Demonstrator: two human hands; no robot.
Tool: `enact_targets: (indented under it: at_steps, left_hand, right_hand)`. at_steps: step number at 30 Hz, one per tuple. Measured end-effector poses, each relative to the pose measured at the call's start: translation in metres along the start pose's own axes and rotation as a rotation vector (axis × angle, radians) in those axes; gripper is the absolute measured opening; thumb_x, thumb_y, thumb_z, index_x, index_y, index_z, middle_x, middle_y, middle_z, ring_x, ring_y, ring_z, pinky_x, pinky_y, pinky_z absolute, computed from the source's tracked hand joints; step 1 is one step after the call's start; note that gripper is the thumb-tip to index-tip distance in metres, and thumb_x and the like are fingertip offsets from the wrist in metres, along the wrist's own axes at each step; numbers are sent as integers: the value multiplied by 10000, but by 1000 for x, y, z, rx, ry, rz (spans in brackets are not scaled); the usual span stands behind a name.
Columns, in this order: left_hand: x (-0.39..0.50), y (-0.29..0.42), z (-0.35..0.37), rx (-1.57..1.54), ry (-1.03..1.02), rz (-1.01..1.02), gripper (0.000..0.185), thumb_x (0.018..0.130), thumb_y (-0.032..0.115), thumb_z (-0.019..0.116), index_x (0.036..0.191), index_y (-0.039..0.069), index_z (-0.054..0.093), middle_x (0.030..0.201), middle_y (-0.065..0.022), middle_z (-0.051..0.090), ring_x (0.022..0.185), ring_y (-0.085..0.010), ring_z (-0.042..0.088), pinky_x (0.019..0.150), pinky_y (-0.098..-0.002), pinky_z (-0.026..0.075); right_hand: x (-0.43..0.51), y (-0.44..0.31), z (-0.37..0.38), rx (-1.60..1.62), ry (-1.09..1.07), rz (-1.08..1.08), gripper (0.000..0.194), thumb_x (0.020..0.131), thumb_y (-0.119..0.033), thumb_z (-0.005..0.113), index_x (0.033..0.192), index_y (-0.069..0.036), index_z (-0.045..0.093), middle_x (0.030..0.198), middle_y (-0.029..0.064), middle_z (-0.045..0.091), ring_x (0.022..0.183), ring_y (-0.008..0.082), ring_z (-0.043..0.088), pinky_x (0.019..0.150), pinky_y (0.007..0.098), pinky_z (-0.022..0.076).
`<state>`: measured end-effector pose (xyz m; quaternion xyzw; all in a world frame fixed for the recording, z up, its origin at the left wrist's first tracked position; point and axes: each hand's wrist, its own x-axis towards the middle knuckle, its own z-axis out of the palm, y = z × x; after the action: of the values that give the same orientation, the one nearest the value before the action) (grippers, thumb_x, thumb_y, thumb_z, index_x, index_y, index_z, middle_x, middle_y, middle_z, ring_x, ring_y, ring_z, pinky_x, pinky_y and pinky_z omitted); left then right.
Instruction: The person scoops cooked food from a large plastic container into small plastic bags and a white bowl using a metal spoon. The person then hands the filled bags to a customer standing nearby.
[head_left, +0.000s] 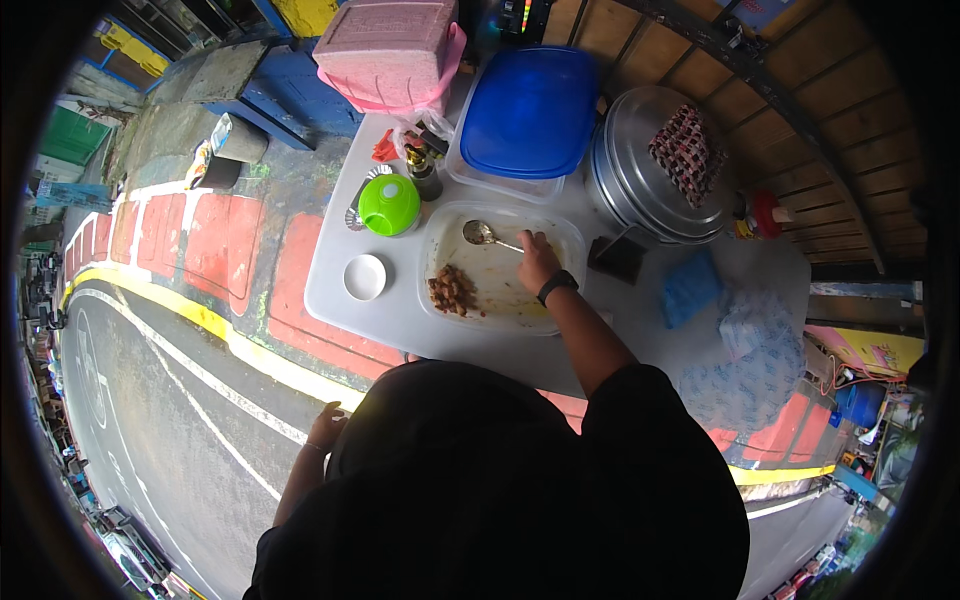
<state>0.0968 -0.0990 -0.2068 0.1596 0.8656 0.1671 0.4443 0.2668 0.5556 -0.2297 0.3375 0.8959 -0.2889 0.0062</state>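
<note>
A metal spoon (480, 232) is held by its handle in my right hand (538, 262), which wears a dark wristband. The spoon's bowl is inside a clear plastic tub (501, 330) with smears on its bottom. Brown chunks of food (452, 291) lie heaped in the tub's near left corner. My left hand (327, 427) hangs at my left side, off the table, and appears to hold nothing; its fingers look loosely bent. Left of the tub stand a small white bowl (364, 277) and a container with a green lid (389, 205).
Behind the tub are a dark bottle (424, 176), a blue-lidded plastic box (529, 112) and a pink cooler box (386, 56). A large metal pot (645, 172) with a knitted cloth (688, 155) stands back right. Blue cloth (691, 289) and a patterned plastic bag (742, 375) lie right.
</note>
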Motion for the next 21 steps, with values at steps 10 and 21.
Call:
enact_targets:
  at_steps: [10,21]
  left_hand:
    - [-28,-29,-25,88,199,-56,576,914,166,768,1446,54,575,1294,-240,689,1214,-407,667,1027,-485,556]
    - [-39,-7,11,125,4,-121,529,963,259,769,1425,55,612,1292,-240,733,1236,-399,696,1043,-479,559]
  right_hand:
    - [-54,-16,-121,1554,-335,65,1025,1030,-798,382,1667,3,334,1755,218,288,1617,391,275,1314,536,214]
    - [-186,-169,-325,1338,-725,-1312,1203,966,-930,135,1684,19,310,1768,309,177,1663,437,103,1318,600,76]
